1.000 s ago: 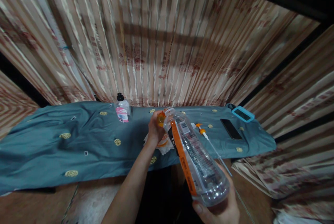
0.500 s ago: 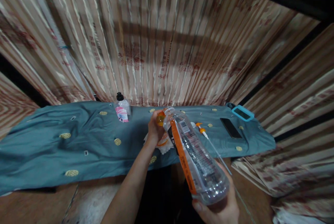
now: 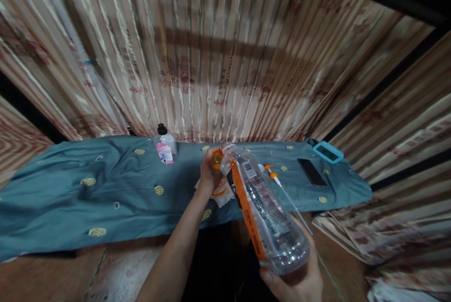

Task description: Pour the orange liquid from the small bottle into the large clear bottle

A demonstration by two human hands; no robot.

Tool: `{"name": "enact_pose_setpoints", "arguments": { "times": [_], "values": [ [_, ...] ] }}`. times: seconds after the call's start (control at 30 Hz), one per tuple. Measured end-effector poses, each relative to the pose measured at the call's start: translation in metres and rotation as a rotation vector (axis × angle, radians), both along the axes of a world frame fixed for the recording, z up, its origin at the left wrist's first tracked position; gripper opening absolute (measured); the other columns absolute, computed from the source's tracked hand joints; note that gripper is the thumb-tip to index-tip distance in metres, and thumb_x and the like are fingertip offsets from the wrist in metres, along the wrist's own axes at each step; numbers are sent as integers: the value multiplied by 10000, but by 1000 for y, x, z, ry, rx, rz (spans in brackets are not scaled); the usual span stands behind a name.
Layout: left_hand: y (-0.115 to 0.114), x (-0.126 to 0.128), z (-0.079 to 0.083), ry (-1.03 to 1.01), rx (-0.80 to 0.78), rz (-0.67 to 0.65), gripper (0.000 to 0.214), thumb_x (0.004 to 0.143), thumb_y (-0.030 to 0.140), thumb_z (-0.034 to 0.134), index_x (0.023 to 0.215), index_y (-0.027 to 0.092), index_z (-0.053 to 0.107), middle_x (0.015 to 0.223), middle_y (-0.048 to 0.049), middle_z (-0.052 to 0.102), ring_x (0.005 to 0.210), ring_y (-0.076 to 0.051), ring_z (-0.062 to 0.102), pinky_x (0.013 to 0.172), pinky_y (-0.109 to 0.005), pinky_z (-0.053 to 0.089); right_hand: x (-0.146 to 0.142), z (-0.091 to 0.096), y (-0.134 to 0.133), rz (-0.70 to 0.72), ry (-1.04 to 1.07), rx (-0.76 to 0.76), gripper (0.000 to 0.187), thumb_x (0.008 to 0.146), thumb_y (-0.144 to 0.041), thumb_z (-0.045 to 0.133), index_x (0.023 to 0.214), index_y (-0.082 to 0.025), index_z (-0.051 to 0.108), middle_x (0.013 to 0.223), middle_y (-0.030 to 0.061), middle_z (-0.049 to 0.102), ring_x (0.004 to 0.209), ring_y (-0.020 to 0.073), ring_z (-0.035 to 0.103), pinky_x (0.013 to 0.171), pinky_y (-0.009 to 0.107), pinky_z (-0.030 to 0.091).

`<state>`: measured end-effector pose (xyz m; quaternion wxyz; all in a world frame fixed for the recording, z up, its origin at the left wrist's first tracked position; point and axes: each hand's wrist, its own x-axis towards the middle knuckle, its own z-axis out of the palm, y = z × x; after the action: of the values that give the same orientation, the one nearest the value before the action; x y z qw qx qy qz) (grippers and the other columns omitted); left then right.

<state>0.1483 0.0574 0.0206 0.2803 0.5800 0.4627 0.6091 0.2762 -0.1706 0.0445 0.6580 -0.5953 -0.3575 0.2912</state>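
Note:
My right hand (image 3: 299, 274) grips the bottom of a large clear plastic bottle (image 3: 271, 217) with an orange and grey label. The bottle is tilted, its uncapped mouth pointing away from me. Closed around a small amber bottle with an orange top (image 3: 217, 159), my left hand (image 3: 208, 170) is right beside that mouth. Whether the two bottles touch, I cannot tell. Beneath my left wrist lies a white and orange packet-like thing (image 3: 222, 194), partly covered. To the right, an orange pump head with a long tube (image 3: 273, 175) lies loose, the tube reaching past the table's front edge.
A clear bottle with black cap and pink label (image 3: 164, 147) stands at the back on the green patterned cloth (image 3: 123, 175). A dark phone (image 3: 312, 172) and a blue-framed object (image 3: 327, 152) lie at the right. Pleated curtains (image 3: 211, 58) hang close behind.

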Motion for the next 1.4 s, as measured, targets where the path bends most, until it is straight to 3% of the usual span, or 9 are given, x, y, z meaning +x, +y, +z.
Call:
{"name": "enact_pose_setpoints", "arguments": {
  "times": [0.63,0.9,1.2,1.4],
  "values": [
    [1,1,-3,-25,-2,-2,318,723,309,721,1005,213,611,955,-43,732,826,-205,695,760,-338,551,2,-3,-1,-12,-12,-9,948,539,-605,889,1315,-227,497,1325,121,622,1077,302,695,828,332,565],
    [0,0,-1,-3,0,-1,325,705,294,714,1000,205,609,960,-52,734,833,-217,700,762,-343,550,0,-3,0,-10,68,17,951,508,-570,916,1304,-246,508,1303,96,638,1110,284,675,877,329,542],
    [-1,0,-1,15,-1,17,340,703,311,734,1001,202,612,947,-57,739,831,-223,700,748,-340,547,0,0,0,10,-42,47,875,585,-577,883,1309,-242,523,1180,70,729,984,257,728,806,306,547],
    [-1,2,0,-30,-14,-9,331,718,333,714,999,193,609,914,-46,731,786,-211,692,730,-336,544,1,-2,0,-5,-24,43,922,550,-582,897,1312,-231,514,1201,80,722,1006,255,723,825,303,542]
  ]
}}
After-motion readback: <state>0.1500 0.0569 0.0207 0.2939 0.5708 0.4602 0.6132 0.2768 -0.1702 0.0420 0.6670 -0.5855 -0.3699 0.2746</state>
